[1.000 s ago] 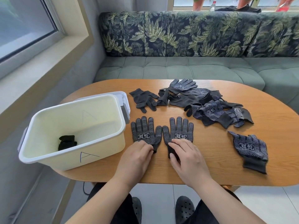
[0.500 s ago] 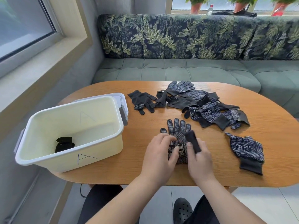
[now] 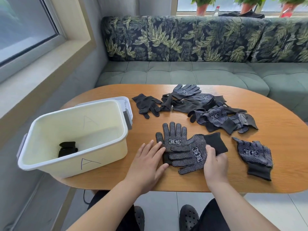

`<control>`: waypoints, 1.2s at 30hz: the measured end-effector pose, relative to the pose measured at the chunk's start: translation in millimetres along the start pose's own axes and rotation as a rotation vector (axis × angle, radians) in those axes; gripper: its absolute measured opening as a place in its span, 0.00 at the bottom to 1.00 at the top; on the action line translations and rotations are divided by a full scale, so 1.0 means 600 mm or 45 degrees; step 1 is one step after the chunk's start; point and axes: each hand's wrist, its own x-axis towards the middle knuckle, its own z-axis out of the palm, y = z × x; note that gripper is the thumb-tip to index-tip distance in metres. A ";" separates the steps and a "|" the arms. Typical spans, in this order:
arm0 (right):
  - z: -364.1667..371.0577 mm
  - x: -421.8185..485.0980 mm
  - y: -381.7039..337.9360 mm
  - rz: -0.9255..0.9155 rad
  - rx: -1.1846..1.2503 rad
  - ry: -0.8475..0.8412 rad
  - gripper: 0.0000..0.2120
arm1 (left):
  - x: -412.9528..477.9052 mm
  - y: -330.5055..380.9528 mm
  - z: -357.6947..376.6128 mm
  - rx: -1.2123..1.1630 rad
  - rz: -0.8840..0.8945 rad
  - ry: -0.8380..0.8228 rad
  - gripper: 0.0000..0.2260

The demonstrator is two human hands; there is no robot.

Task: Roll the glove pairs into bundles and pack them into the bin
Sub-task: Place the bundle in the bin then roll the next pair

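Note:
Two dark dotted gloves lie crossed near the table's front edge. One glove [image 3: 173, 135] points its fingers away from me. The second glove [image 3: 190, 155] lies across its cuff, fingers toward the lower left, black cuff at the upper right. My right hand [image 3: 214, 162] pinches that second glove near its cuff. My left hand [image 3: 148, 162] rests flat with fingers spread, fingertips on the lower part of the first glove. A cream bin [image 3: 55, 164] marked "A" stands at the left, with one black rolled bundle [image 3: 67, 148] inside.
A heap of several more dark gloves [image 3: 213, 114] lies at the back middle of the wooden table [image 3: 283, 130]. A single dotted glove [image 3: 255, 155] lies at the right. A plain black glove [image 3: 146, 104] lies behind the bin. A sofa runs behind the table.
The two gloves lay side by side, then my right hand lifted one. Now it lies turned crosswise over the other, and my left hand has spread flat beside them.

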 end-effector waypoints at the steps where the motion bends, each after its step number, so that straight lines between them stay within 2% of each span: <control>1: 0.000 0.000 -0.001 0.003 -0.008 -0.008 0.20 | -0.002 -0.003 0.000 0.003 -0.017 0.002 0.34; 6: 0.000 -0.003 -0.012 0.017 -0.002 -0.055 0.19 | -0.007 0.000 0.003 0.000 -0.001 0.039 0.31; 11: 0.001 -0.002 -0.036 -0.016 0.002 -0.252 0.18 | -0.013 -0.002 0.009 -0.005 0.070 0.128 0.26; 16: 0.008 0.005 -0.095 -0.234 -0.030 -0.489 0.25 | -0.014 -0.003 0.011 -0.044 0.081 0.216 0.23; 18: 0.012 0.013 -0.125 -0.364 -0.125 -0.554 0.19 | -0.015 -0.003 0.011 -0.073 0.102 0.261 0.22; 20: 0.021 0.030 -0.152 -0.513 -0.290 -0.577 0.11 | -0.015 -0.005 0.013 -0.090 0.119 0.291 0.21; 25: 0.045 0.087 -0.202 -0.768 -0.512 -0.493 0.04 | -0.014 -0.004 0.015 -0.098 0.125 0.314 0.20; 30: 0.062 0.100 -0.234 -0.968 -0.415 -0.422 0.08 | -0.014 -0.006 0.015 -0.098 0.112 0.311 0.21; 33: 0.069 0.096 -0.178 -1.093 -0.620 -0.616 0.12 | -0.014 -0.007 0.017 -0.108 0.118 0.329 0.20; 36: 0.074 0.070 -0.076 -1.053 -1.087 -0.844 0.11 | -0.013 -0.009 0.023 -0.107 0.132 0.351 0.20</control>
